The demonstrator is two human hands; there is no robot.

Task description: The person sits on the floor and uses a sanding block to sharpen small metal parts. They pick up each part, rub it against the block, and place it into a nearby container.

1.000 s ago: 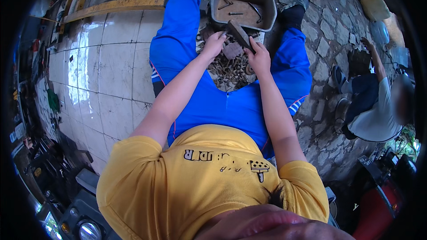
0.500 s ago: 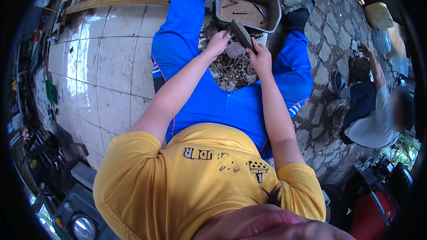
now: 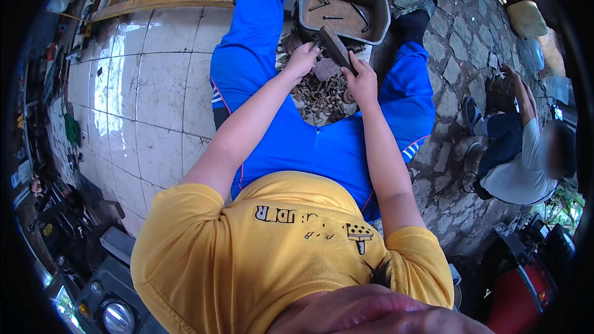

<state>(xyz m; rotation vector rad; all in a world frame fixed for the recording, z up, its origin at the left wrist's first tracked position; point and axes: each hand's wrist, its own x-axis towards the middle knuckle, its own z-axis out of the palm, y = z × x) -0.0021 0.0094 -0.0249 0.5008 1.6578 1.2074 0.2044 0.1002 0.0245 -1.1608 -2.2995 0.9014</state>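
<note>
My right hand point(image 3: 363, 81) is closed round one end of a long, narrow brown block point(image 3: 335, 46) that looks like a brush; its underside is hidden. My left hand point(image 3: 302, 62) is pinched on a small dark piece, too small to name, close to the block's left side. Both hands are above a heap of small metal parts point(image 3: 318, 99), bolts and nuts among them, on the floor between my legs. Just beyond the hands stands a grey rectangular basin point(image 3: 385, 34) with several bolts and rods lying in it.
White floor tiles point(image 3: 161, 80) spread to the left, with a yellow beam point(image 3: 167, 4) at the far left. Rough stone paving point(image 3: 455, 43) lies to the right, where another person point(image 3: 523, 161) crouches. Parts of motorbikes point(image 3: 117, 315) show at lower left and a red one point(image 3: 520, 297) at lower right.
My hands, the brown block and the small piece hold nearly the same place. The other person's arm at the right has shifted slightly.
</note>
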